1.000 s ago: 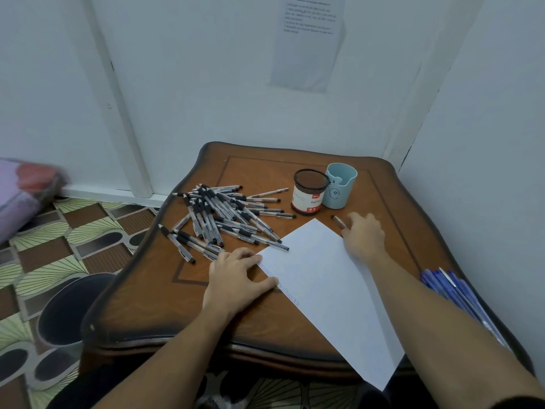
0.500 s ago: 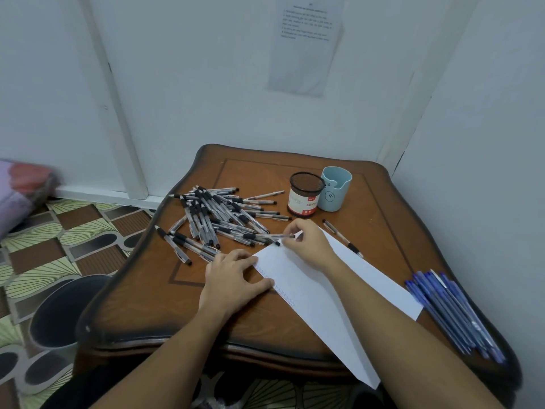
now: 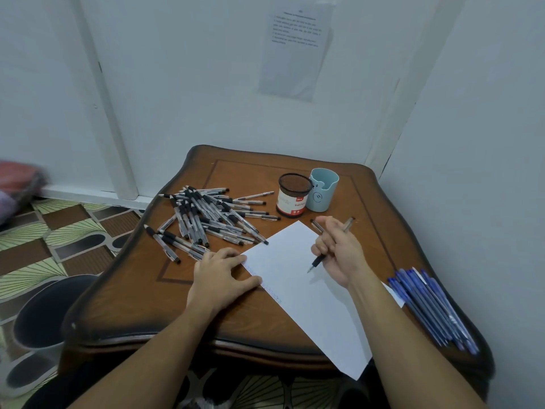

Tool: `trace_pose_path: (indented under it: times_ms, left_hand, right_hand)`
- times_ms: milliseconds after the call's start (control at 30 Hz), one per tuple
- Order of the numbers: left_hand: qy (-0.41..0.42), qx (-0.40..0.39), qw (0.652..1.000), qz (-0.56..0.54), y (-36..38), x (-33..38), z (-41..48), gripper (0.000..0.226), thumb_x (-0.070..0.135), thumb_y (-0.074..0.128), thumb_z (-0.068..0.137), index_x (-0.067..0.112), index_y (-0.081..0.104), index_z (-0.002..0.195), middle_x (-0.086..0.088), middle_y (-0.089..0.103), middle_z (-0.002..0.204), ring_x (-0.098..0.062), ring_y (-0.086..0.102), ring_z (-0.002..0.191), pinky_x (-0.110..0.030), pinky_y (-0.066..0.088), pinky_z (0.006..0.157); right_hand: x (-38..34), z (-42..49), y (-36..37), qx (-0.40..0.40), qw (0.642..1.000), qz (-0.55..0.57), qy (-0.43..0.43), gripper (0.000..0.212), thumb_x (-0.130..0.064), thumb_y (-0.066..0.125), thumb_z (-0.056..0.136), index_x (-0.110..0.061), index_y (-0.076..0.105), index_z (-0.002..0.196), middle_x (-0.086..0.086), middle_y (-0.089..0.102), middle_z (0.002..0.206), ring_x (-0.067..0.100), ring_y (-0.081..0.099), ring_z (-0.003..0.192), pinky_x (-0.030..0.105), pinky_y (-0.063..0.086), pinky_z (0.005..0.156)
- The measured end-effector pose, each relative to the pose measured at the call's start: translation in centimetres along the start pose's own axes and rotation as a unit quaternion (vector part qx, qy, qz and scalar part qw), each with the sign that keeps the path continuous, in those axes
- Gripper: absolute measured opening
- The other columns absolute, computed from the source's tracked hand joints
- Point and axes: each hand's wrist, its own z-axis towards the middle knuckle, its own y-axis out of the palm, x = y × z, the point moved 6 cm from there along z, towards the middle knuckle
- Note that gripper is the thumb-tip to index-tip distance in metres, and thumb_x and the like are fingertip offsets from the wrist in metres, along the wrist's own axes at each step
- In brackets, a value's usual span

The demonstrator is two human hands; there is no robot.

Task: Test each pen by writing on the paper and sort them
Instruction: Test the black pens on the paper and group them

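Nearest, a white sheet of paper (image 3: 309, 293) lies slantwise on the wooden table (image 3: 147, 290), its near corner hanging over the table's near edge. On the floor to the left stands a dark bin (image 3: 44, 314). A bundle of blue pens (image 3: 430, 308) lies along the table's near right edge, beside the paper. The left hand (image 3: 219, 274) rests flat, fingers straight, on the sheet's left edge, pressing it down. Right of it, the right hand (image 3: 339, 252) is curled around a clear pen (image 3: 318, 260) with a black grip, its tip pointing down at the middle of the sheet; whether the tip touches cannot be told. Farther left, a loose pile of pens (image 3: 206, 219) of the same kind sprawls across the table. Beyond the right hand stand a black mesh cup (image 3: 293, 199) with a red and white label and a light blue holder (image 3: 323, 193), touching. A printed notice (image 3: 295, 51) hangs on the far wall.
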Motion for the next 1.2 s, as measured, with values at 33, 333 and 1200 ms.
trace_pose_path:
  times_ms: [33,333,1200]
  left_hand:
    - [-0.001,-0.001,1.0,-0.001,0.0,0.0,0.0,0.071,0.077,0.052,0.075,0.037,0.053,0.134,0.016,0.043,0.139,-0.015,0.032,0.127,-0.04,0.025,0.107]
    - [0.001,0.01,1.0,-0.002,0.0,0.0,0.0,0.069,0.075,0.055,0.076,0.035,0.055,0.132,0.014,0.045,0.139,-0.018,0.032,0.127,-0.041,0.026,0.106]
    - [0.004,0.024,1.0,-0.003,0.3,-0.2,0.2,0.07,0.075,0.056,0.074,0.035,0.056,0.131,0.015,0.046,0.137,-0.017,0.032,0.125,-0.039,0.026,0.104]
  right_hand:
    - [0.1,-0.3,-0.2,-0.006,1.0,0.0,0.008,0.04,-0.034,0.043,0.104,0.0,0.065,0.101,0.007,0.047,0.056,0.016,0.053,0.055,0.029,0.052,0.058]
    - [3.3,-2.7,-1.5,-0.093,0.976,-0.193,0.031,0.041,-0.038,0.049,0.095,-0.004,0.069,0.107,0.015,0.075,0.094,0.025,0.07,0.079,0.025,0.052,0.059]
    - [6.7,-3.2,0.0,-0.129,0.908,-0.388,-0.095,0.043,-0.004,0.065,0.083,-0.016,0.038,0.052,-0.001,0.036,0.055,0.01,0.035,0.055,0.023,0.028,0.053]
